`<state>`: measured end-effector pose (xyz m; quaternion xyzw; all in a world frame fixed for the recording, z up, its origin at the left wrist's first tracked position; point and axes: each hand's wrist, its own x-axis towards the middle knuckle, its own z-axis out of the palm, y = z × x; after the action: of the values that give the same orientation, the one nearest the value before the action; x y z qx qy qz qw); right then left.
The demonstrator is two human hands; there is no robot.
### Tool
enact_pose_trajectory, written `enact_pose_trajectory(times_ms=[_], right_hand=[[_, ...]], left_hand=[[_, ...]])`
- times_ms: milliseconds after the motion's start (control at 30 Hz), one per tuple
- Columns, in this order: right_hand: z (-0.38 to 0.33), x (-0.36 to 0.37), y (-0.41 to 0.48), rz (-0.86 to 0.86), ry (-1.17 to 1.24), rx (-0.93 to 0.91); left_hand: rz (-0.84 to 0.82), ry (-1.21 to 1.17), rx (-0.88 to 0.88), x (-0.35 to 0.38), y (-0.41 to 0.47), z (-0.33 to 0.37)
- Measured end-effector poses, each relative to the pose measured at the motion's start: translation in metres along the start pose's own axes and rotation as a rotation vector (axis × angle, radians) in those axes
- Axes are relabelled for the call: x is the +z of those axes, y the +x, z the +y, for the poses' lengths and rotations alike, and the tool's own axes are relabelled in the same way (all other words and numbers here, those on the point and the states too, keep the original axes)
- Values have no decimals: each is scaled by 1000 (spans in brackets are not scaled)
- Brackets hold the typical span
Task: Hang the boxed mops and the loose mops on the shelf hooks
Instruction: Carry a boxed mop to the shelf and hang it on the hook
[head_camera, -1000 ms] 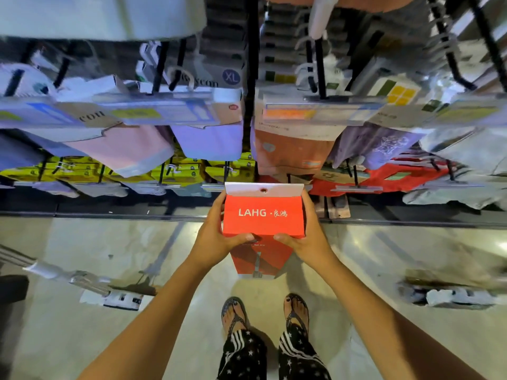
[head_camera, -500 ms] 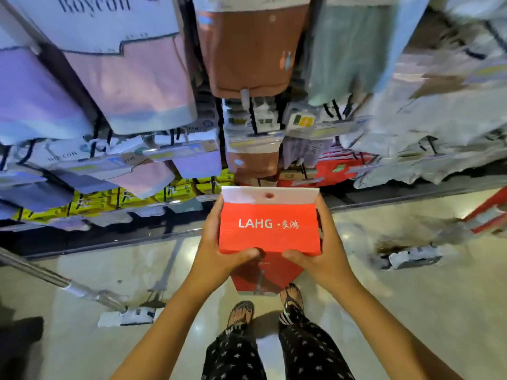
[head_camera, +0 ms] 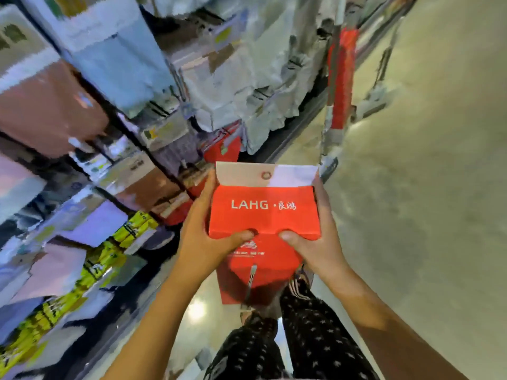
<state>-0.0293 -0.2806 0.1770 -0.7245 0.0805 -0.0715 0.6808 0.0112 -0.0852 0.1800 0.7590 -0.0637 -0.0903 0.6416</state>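
Note:
A red boxed mop (head_camera: 263,212) with white "LAHG" lettering and a white hang tab with a round hole hangs upright in front of me. My left hand (head_camera: 203,234) grips its left side and my right hand (head_camera: 318,242) grips its right side, thumbs pressed on the front edge. The box's lower part points down toward my feet. Another red boxed mop (head_camera: 341,78) stands against the shelf base to the upper right. A loose mop (head_camera: 375,97) with a grey head lies on the floor beyond it.
A store shelf (head_camera: 153,160) fills the left and top, blurred, crowded with hanging packages in blue, brown, purple and yellow on black hooks. Glossy beige floor (head_camera: 425,215) spreads to the right. My legs in dark starred trousers (head_camera: 301,344) are below the box.
The view has swung right and tilted, so the shelf now slants across the left and the floor fills the right. Both hands keep the same grip on the box.

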Motion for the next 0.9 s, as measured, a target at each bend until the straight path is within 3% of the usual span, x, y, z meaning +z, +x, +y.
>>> enact_pose_trajectory(times_ms=[400, 567, 900], right_hand=[[10, -179, -117, 628, -168, 81], [8, -248, -172, 832, -169, 116], [9, -410, -295, 1210, -203, 174]], left_hand=[[-643, 36, 136, 205, 0, 52], [-840, 38, 103, 296, -18, 68], [-1220, 124, 202, 517, -100, 106]])
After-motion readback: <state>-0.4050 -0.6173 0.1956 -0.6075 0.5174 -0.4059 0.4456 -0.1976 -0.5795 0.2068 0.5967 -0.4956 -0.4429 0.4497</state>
